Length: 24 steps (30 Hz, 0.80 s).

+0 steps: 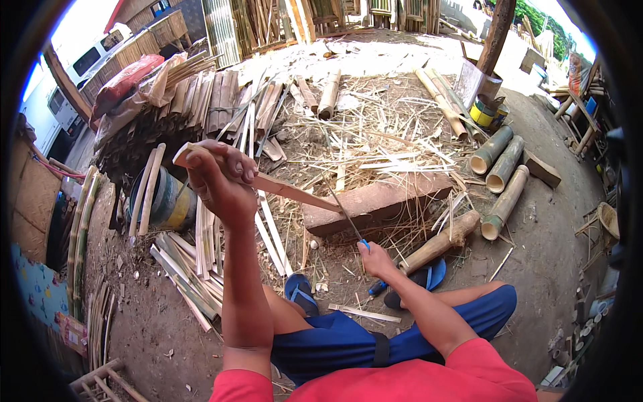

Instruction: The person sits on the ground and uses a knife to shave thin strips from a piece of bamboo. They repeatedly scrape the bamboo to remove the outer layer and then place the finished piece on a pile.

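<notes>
My left hand, raised on the left, is closed around one end of a flat bamboo strip. The strip slants down to the right, its far end at the top of a long reddish-brown block. My right hand grips the blue handle of a knife. The thin dark blade points up and away, crossing close to the strip's far end; whether it touches the strip I cannot tell. Pale bamboo shavings lie over and behind the block.
Cut bamboo tubes lie at the right, and a short log rests nearer. A pile of split bamboo stands at the left behind a bucket. Loose slats lie left of my feet. A wooden post rises at the back right.
</notes>
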Each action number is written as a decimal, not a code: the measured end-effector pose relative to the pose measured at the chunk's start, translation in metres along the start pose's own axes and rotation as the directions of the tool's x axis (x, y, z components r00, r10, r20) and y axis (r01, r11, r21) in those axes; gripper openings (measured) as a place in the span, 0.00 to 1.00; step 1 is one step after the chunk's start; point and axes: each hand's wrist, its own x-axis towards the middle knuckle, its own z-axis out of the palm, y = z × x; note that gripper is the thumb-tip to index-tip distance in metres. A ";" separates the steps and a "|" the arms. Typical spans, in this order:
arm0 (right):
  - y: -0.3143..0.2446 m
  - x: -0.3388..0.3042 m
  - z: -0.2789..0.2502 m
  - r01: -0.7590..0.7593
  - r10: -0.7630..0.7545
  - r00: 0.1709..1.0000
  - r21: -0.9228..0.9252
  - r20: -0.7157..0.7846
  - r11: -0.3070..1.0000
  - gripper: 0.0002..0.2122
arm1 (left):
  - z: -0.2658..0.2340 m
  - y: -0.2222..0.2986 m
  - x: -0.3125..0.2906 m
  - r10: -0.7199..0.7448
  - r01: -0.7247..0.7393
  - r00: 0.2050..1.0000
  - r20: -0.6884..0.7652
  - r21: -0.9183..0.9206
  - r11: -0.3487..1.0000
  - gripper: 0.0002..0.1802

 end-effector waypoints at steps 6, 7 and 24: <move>-0.007 0.014 -0.008 0.132 -0.133 0.991 0.049 0.017 0.990 0.23 | 0.014 -0.005 0.011 0.040 -0.028 0.992 -0.123 0.096 0.995 0.26; -0.033 0.004 -0.013 0.295 -0.298 0.954 0.173 -0.005 0.940 0.20 | 0.017 -0.007 0.011 0.058 -0.036 0.984 -0.169 0.131 0.991 0.26; 0.013 0.038 0.008 0.050 -0.050 0.996 -0.015 -0.068 0.999 0.22 | 0.000 -0.005 0.014 0.061 -0.040 0.976 -0.209 0.104 0.994 0.26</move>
